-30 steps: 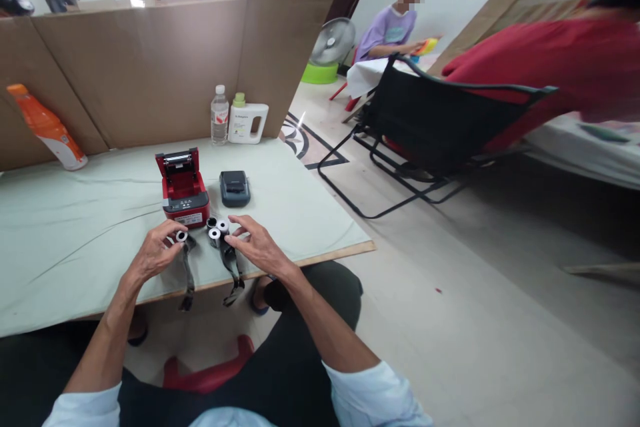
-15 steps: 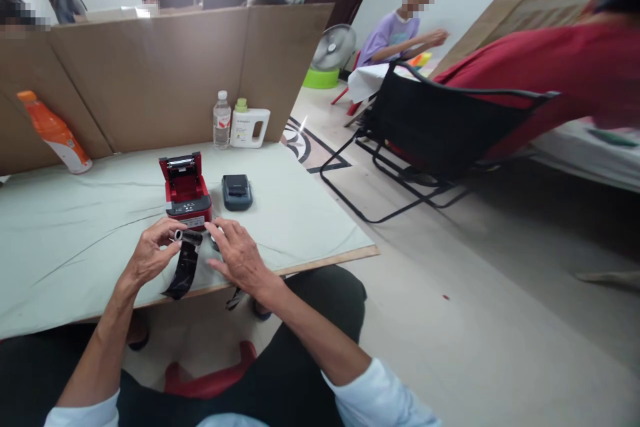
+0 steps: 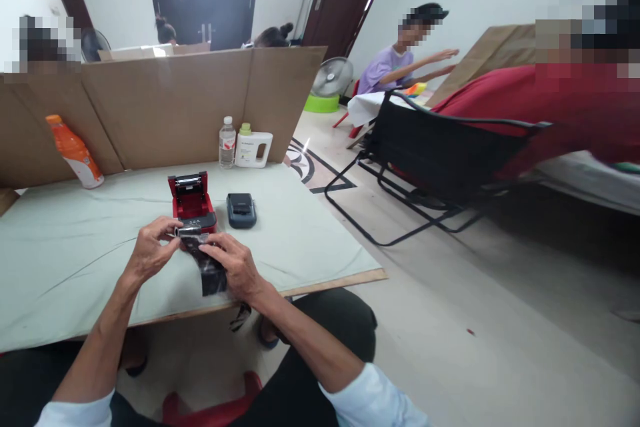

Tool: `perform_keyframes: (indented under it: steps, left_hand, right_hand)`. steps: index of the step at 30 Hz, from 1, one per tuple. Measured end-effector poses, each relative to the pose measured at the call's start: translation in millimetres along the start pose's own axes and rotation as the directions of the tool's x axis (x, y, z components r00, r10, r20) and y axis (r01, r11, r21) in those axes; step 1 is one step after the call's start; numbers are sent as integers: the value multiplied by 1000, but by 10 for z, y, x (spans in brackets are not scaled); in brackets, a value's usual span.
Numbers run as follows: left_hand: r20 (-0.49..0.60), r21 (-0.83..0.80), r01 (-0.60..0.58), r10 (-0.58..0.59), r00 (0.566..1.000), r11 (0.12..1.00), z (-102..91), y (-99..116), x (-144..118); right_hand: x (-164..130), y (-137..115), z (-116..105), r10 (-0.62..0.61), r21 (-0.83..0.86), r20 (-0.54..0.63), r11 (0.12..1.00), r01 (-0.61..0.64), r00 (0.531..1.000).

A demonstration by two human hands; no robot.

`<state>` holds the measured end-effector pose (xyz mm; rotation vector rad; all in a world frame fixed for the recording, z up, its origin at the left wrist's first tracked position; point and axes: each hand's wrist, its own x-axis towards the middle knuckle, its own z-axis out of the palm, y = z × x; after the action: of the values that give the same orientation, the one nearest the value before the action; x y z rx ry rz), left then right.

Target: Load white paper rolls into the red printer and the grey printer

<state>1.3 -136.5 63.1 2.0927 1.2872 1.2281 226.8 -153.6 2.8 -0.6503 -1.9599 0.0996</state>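
Seated person at the near edge of the surface [image 3: 75, 247], which is covered in a pale green cloth. Left hand [image 3: 149, 250] is curled, fingers closed on the left end of a small roll [image 3: 186, 232] with a light-coloured core; right hand [image 3: 234, 265] is partly closed, thumb and fingers pinching the dark ribbon [image 3: 210, 270] that comes off the roll. The ribbon runs from the roll down towards the near edge, its free end hanging between the two hands. Roll and ribbon are held just above the surface, close to its near edge, right in front of the red printer [image 3: 193, 203]. The red printer stands with its lid open and upright, roughly mid-surface; a dark grey printer [image 3: 241, 209], lid closed, lies just beside it on the right. At the far edge, against the cardboard screen [image 3: 165, 103], stand a clear water bottle [image 3: 227, 142] and a white jug [image 3: 253, 147] with a green cap, touching or nearly so. An orange bottle [image 3: 75, 151] leans against the screen near the far left corner. Off the surface to the right: a black folding chair [image 3: 435, 153] on the floor, a person in red beyond it, a person in a purple shirt at another table, a floor fan [image 3: 332, 78].
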Motion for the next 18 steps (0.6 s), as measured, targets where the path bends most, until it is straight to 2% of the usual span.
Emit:
perform_keyframes:
  steps: [5, 10, 14, 18]
  left_hand:
    - [-51, 78, -42, 46, 998, 996, 20, -383, 472]
    - [-4, 181, 54, -55, 999, 982, 158, -708, 759]
    - [5, 273, 106, -112, 994, 956, 236, -746, 822]
    - [61, 279, 175, -200, 978, 944, 249, -711, 861]
  right_hand:
    - [321, 314, 83, -9, -10, 2, 1000, 9, 1000]
    - [422, 551, 190, 27, -66, 49, 998, -24, 998]
    - [365, 595, 203, 30, -82, 73, 996, -24, 997]
    - [321, 596, 210, 36, -95, 89, 995, -27, 995]
